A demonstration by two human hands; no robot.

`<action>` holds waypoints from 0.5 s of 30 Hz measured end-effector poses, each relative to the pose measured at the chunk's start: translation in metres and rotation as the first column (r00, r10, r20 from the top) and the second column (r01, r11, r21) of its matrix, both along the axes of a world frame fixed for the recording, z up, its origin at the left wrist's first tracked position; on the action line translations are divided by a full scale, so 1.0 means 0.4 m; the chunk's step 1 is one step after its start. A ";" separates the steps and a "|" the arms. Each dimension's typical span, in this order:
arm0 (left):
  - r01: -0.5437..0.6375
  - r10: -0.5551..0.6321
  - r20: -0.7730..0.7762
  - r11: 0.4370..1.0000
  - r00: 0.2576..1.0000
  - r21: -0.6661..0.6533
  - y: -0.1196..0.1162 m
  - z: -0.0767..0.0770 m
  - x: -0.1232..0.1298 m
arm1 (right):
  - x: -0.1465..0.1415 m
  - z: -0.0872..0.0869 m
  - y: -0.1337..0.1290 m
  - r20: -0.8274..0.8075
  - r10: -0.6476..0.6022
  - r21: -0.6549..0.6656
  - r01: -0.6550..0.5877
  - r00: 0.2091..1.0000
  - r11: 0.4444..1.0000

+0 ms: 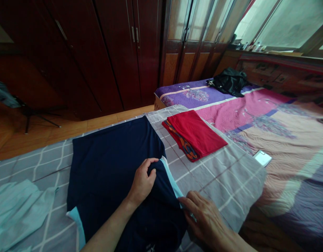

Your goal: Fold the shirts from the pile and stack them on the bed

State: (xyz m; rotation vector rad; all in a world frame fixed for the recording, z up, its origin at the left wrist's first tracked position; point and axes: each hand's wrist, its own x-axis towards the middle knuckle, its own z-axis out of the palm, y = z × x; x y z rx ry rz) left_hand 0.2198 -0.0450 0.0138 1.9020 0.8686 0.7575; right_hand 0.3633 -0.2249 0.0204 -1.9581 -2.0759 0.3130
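Observation:
A dark navy garment (109,164) with light blue side trim lies spread on a grey checked cloth (213,178). My left hand (143,180) is closed on the navy fabric, thumb and fingers drawn together beside the upper end of the right-hand trim. Lower down that same edge, my right hand (203,215) pinches the light blue trim between thumb and fingers. Beyond the hands, a folded red cloth (200,133) with a patterned orange and dark edge rests to the right of the garment.
A pale green garment (22,210) lies crumpled at the left. The purple and pink bed (245,112) holds a black garment (228,82) and a white device (262,158). Dark red wardrobes (119,52) stand behind; a thin-legged stand (28,113) is at far left.

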 end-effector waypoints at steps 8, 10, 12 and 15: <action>0.073 -0.022 -0.265 0.980 0.964 0.183 0.007 -0.030 -0.006 | -0.007 0.026 0.007 0.000 0.032 -0.053 -0.032 0.999 0.998; 0.086 -0.017 -0.311 0.974 0.950 0.208 0.005 -0.037 -0.005 | -0.007 0.030 0.007 -0.017 0.040 -0.073 -0.041 0.999 0.996; 0.086 -0.011 -0.313 0.969 0.950 0.229 0.005 -0.038 -0.005 | -0.008 0.031 0.007 -0.055 0.065 -0.101 -0.071 0.996 0.992; 0.069 -0.006 -0.262 0.970 0.965 0.233 0.009 -0.029 -0.007 | -0.010 0.028 0.005 -0.083 0.076 -0.093 -0.084 0.994 0.992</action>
